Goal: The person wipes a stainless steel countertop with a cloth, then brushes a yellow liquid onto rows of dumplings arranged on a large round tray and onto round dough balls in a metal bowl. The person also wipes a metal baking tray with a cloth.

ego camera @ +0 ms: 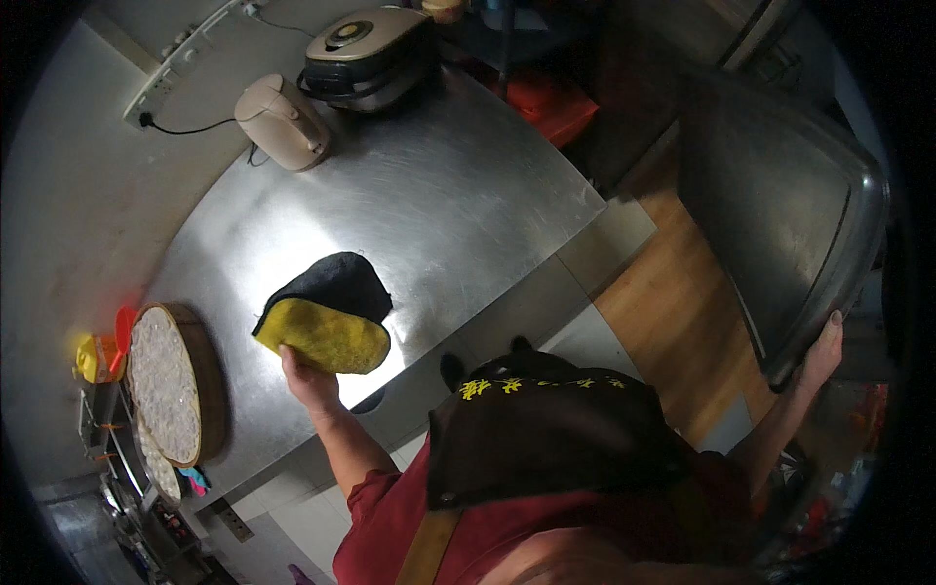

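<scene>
My left hand (311, 380) grips a two-toned cloth (333, 333) by its lower edge. One side of the cloth is yellow and the folded-over side is dark grey. Behind it lies the stainless steel worktop (468, 183); whether the cloth touches the steel I cannot tell. Off to the right, my right hand (823, 355) holds a large dark tray (782, 197) by its near corner. The tray has a raised, rounded rim and is tilted beside the worktop, above the floor. My right fingers are partly hidden behind its rim.
A beige electric kettle (281, 124) and a rice cooker (365, 55) stand at the worktop's far end, below a wall-mounted power strip (164, 84). Towards the left sits a round wooden-sided container (164, 384) with pale contents, near a red scoop (123, 333). A red object (548, 110) lies beyond the worktop.
</scene>
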`<state>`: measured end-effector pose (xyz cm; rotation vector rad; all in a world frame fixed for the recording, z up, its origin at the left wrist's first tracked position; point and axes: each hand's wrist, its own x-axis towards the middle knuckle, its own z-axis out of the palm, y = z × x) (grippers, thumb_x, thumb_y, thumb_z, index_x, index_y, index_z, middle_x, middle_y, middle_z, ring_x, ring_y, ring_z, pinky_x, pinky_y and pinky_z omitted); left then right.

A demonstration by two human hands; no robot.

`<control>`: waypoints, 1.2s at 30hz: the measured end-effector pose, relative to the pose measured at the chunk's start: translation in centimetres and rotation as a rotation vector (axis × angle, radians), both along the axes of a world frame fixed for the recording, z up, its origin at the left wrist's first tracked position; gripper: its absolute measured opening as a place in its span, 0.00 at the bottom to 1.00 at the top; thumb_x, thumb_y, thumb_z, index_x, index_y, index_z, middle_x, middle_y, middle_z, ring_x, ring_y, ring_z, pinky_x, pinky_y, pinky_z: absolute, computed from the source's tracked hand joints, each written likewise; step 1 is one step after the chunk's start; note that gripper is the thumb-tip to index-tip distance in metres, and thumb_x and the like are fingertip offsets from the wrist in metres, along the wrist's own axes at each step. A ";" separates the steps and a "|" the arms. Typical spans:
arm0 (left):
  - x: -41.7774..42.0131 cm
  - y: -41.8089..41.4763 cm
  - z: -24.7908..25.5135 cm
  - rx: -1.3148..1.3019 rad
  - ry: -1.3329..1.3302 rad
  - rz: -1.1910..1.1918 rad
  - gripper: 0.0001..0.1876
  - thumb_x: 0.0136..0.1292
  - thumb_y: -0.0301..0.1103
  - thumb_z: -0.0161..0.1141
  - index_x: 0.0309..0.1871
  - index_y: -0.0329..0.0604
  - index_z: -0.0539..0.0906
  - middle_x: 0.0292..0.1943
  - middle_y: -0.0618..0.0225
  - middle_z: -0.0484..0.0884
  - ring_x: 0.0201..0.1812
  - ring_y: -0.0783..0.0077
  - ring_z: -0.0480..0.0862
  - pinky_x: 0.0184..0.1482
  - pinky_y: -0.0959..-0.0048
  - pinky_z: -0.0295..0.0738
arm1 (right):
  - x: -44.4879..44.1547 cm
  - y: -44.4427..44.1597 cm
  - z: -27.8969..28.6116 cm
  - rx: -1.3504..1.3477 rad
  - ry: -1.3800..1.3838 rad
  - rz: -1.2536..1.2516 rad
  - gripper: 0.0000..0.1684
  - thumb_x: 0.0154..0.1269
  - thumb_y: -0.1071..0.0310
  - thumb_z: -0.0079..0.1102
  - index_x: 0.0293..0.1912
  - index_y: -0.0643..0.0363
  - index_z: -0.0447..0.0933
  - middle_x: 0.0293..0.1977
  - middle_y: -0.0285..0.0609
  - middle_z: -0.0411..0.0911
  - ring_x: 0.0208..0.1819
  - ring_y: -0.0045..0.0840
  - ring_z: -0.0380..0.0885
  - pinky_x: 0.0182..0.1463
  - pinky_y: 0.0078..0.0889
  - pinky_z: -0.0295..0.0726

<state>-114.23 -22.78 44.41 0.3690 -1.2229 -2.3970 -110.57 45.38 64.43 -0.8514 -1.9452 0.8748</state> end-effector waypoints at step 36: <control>-15.5 26.1 -10.7 -2.042 0.033 -0.650 0.29 0.70 0.58 0.41 0.74 0.78 0.53 0.75 0.67 0.50 0.75 0.46 0.47 0.60 0.19 0.35 | 17.2 4.8 -33.1 0.109 -0.928 -0.356 0.34 0.74 0.44 0.39 0.35 0.68 0.78 0.28 0.54 0.78 0.25 0.40 0.75 0.31 0.45 0.74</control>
